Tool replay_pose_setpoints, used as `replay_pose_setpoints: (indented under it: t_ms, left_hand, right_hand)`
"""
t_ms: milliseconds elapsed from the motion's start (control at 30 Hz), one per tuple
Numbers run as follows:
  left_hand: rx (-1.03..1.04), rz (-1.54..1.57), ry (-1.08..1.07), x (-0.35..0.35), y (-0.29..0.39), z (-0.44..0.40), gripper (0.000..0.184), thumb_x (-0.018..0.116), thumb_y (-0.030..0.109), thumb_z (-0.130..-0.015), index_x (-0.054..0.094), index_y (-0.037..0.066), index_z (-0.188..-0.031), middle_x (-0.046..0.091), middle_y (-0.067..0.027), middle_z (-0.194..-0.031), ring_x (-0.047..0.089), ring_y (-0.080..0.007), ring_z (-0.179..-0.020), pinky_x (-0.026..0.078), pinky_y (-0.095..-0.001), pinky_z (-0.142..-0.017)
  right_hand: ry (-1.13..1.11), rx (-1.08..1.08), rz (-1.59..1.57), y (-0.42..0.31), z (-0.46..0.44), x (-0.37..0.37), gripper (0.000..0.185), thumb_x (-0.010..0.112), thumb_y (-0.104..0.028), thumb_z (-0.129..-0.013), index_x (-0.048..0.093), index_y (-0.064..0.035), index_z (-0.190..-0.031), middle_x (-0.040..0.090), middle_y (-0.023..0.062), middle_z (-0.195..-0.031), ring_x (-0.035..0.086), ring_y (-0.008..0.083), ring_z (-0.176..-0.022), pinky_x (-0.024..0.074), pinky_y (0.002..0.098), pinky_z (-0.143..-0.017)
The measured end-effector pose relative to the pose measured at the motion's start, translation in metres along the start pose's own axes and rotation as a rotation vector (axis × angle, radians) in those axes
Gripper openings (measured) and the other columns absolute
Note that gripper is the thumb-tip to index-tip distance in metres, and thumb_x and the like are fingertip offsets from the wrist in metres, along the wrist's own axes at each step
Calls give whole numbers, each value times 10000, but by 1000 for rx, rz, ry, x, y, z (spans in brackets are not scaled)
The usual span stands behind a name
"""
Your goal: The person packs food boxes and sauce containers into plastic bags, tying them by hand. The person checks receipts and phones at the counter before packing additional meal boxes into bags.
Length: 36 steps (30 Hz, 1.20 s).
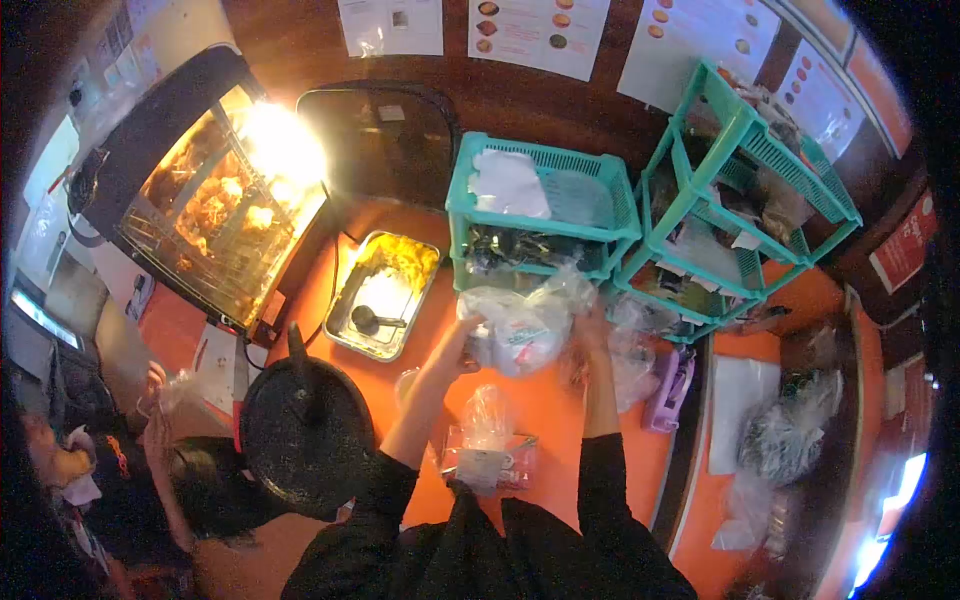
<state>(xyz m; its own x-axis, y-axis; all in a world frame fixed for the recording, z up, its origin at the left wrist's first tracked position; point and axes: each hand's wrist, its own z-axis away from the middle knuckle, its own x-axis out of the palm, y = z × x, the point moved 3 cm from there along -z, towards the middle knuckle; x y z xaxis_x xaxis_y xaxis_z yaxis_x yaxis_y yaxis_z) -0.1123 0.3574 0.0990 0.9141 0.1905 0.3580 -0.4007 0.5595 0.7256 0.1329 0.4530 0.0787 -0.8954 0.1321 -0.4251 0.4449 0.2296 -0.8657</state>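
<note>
A translucent white plastic bag (528,330) with faint printing is between my hands, in front of the green drawer rack. Its left side is gripped by my left hand (467,338). My right hand (591,336) is slightly blurred and grips the bag's right side; its fingertips are partly hidden. What is inside the bag cannot be made out. Nearer to me, a clear plastic bag (487,415) lies on a red and white packet (518,460) on the orange counter (570,440).
A lit glass food warmer (215,200) stands left, beside a metal tray (400,345) with yellow food and a black ladle (370,320). A black round lid (305,430), teal racks (610,235) and a purple dispenser (670,395) surround the counter. Another person's hand (152,385) shows at left.
</note>
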Motion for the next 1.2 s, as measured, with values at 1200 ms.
replay_pose_setpoints:
  t_ms: [1200]
  left_hand:
    - [408, 649, 231, -144, -112, 295, 364, 544, 183, -731, 484, -12, -1032, 539, -207, -1093, 570, -253, -906, 488, -355, -786]
  right_hand:
    - [-273, 207, 284, 25, -82, 171, 356, 603, -193, -714, 599, -48, -1039, 617, 90, -980, 591, 211, -911, 483, 318, -809]
